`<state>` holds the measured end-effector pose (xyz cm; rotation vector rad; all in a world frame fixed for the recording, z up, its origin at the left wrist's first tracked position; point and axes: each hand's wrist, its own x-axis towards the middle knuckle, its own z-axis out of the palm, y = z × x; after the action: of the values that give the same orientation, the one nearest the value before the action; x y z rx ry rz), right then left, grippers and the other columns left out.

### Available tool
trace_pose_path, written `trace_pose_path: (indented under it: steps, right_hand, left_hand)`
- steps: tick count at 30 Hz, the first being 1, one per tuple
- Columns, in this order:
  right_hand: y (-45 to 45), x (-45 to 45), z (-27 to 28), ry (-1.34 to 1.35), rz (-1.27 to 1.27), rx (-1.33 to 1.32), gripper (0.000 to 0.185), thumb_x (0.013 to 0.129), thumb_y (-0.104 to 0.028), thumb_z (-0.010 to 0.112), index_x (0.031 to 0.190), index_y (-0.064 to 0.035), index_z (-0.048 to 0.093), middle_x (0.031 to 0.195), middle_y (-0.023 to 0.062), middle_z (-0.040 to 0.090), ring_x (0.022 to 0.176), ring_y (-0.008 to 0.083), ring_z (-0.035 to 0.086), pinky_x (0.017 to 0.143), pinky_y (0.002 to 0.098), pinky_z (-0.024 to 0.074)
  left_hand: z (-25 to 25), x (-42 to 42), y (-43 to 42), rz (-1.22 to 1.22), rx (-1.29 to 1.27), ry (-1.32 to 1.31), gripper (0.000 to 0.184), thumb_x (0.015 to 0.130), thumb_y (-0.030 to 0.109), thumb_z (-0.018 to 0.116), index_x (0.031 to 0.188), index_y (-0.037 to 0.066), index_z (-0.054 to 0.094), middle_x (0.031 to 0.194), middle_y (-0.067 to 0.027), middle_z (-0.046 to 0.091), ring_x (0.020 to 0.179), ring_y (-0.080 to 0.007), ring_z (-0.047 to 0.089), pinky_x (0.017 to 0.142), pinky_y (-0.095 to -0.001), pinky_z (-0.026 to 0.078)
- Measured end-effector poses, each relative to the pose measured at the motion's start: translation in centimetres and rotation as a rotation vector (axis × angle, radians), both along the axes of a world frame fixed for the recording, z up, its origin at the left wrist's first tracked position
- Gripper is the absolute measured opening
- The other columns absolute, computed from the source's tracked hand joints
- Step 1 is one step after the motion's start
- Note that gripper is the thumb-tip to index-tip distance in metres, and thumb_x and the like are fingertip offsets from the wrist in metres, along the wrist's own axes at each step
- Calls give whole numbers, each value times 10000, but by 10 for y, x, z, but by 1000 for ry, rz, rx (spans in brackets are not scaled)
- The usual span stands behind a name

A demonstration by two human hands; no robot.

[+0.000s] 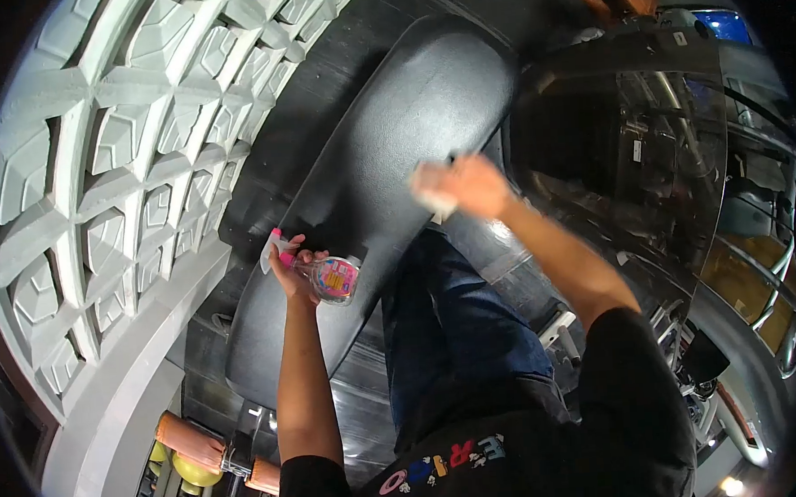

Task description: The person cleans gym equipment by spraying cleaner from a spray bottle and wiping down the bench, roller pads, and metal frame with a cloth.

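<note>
My left hand is closed around the neck of a clear spray bottle with a pink and white trigger head and a colourful label. The bottle lies tilted above a long black padded bench. Over the bench's right edge, my right hand grips a pale cloth. Both the hand and the cloth are smeared by motion. Whether the cloth touches the padding I cannot tell.
A white lattice wall rises on the left. To the right stands a dark transparent panel with metal frames behind it. An orange padded roller and a yellow ball are at the lower left.
</note>
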<state>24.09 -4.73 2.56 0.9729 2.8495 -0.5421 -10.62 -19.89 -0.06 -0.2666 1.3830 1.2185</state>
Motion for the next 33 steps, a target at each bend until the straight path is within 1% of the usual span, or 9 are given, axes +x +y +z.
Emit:
trace_pose_path:
  steps: [7,10,14,21,23,27,28,30,33]
  right_hand:
    - [118,-5,1,18,-875,354,591,744,-95,652,1304,-262,566,1368,-7,530,999,278,558,852,409,485]
    - [60,-60,-26,99,-619,183,446,679,-34,623,1122,-79,611,935,149,627,844,342,582,711,454,478]
    - [-85,-85,-2,198,-131,77,455,809,-142,553,1237,-284,608,1306,-84,562,890,173,519,745,328,425]
    - [-151,-13,33,184,-296,-519,649,693,-53,696,1294,-268,578,1366,-100,518,961,191,521,906,324,478]
    - [-156,18,35,26,-361,-611,657,707,-39,680,1314,-261,560,1382,-84,501,1052,228,520,937,348,479]
    - [-165,79,34,31,-574,-622,624,719,-15,647,1300,-227,569,1334,-29,546,1129,273,533,966,369,459]
    - [-165,86,33,24,-652,-635,607,723,-7,633,1292,-208,573,1311,-1,567,1136,287,541,980,377,450]
    - [-168,90,29,100,-684,-541,589,722,0,619,1279,-186,582,1288,20,584,1129,288,552,987,383,443]
    - [-177,83,23,199,-757,-453,553,727,10,596,1256,-151,596,1263,50,604,1133,287,565,996,392,431]
  left_hand:
    - [2,1,1,-2,9,14,648,872,668,468,1015,47,588,556,-20,449,586,-242,574,745,-435,526]
    - [2,0,1,3,5,-14,641,875,661,466,1020,47,584,558,-24,447,588,-242,553,760,-437,518]
    - [7,4,4,6,-21,-25,633,876,656,464,1016,51,586,561,-27,445,598,-242,532,766,-440,506]
    - [9,11,-3,14,-8,41,617,891,655,467,1026,68,602,597,-20,488,625,-230,551,747,-427,513]
    - [14,24,-11,-317,56,97,598,914,623,472,1056,57,602,622,-23,514,624,-224,570,671,-390,527]
    - [19,86,-25,-640,77,137,412,958,440,529,973,34,602,661,-54,520,600,-157,580,563,-324,505]
    - [27,100,-23,-700,-37,125,300,967,255,560,1179,42,547,859,-69,613,539,-126,564,519,-301,509]
    - [40,123,-21,-813,59,206,339,950,368,576,896,35,597,610,-51,563,568,-147,590,541,-288,464]
    - [41,135,-13,-959,10,271,329,925,350,623,837,35,594,595,-48,563,547,-148,585,543,-285,460]
